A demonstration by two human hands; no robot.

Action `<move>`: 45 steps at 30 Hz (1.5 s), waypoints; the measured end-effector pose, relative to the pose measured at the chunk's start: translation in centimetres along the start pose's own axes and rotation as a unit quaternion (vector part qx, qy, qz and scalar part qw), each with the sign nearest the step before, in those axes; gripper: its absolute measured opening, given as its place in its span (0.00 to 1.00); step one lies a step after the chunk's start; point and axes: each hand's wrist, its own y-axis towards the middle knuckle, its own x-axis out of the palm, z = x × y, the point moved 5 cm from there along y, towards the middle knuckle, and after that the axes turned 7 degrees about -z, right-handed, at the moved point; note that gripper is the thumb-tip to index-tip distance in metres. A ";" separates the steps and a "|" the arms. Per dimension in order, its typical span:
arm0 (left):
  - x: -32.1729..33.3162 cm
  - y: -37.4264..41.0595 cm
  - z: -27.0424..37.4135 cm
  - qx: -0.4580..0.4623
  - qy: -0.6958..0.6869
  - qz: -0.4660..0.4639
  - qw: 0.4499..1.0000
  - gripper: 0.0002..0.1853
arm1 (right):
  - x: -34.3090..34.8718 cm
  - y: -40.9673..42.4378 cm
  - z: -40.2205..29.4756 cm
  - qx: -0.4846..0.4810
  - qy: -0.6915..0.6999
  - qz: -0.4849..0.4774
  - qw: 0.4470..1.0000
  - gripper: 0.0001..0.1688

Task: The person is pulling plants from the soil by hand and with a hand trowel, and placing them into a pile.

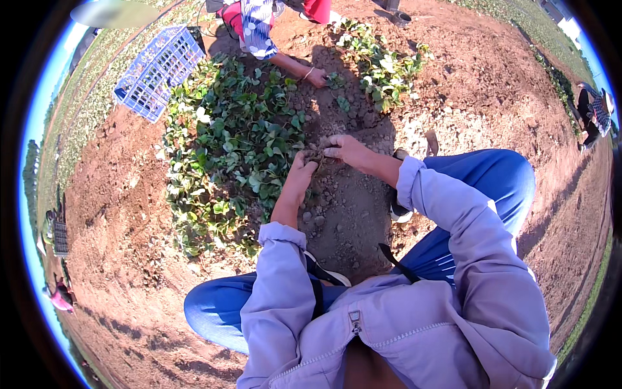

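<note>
My left hand (299, 175) and my right hand (351, 152) meet low over bare soil, at the right edge of a pile of leafy green plants (243, 131) that look like strawberry seedlings. Between my fingertips is a thin, soil-coloured plant piece (318, 154), seemingly stems or roots. Both hands pinch it; its ends are partly hidden by my fingers. A smaller heap of the same plants (384, 68) lies beyond my right hand. A couple of loose plantlets (343, 103) rest on the soil between the heaps.
Opposite me, another person's hand (318, 78) touches a plantlet. A blue-violet plastic crate (160, 73) stands tilted beyond the pile at left. My shoes (402, 206) flank the soil strip. Other people are far off at both sides, including one at right (595, 114).
</note>
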 end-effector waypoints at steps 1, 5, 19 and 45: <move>-0.6 -0.5 -0.5 -0.036 -0.016 0.001 0.999 0.14 | 1.0 0.2 1.0 -0.004 0.009 0.010 1.000 0.09; -2.3 -1.8 -2.6 -0.085 -0.098 0.037 0.991 0.09 | 4.0 0.0 4.4 -0.006 0.063 0.058 0.996 0.08; -16.1 -4.1 -3.8 0.009 -0.040 0.257 0.966 0.07 | 9.6 -3.1 16.1 -0.040 -0.427 -0.108 0.897 0.18; -10.6 -2.2 -14.1 -0.099 0.346 0.003 0.933 0.09 | 10.2 -0.8 17.0 0.088 -0.440 -0.144 0.882 0.17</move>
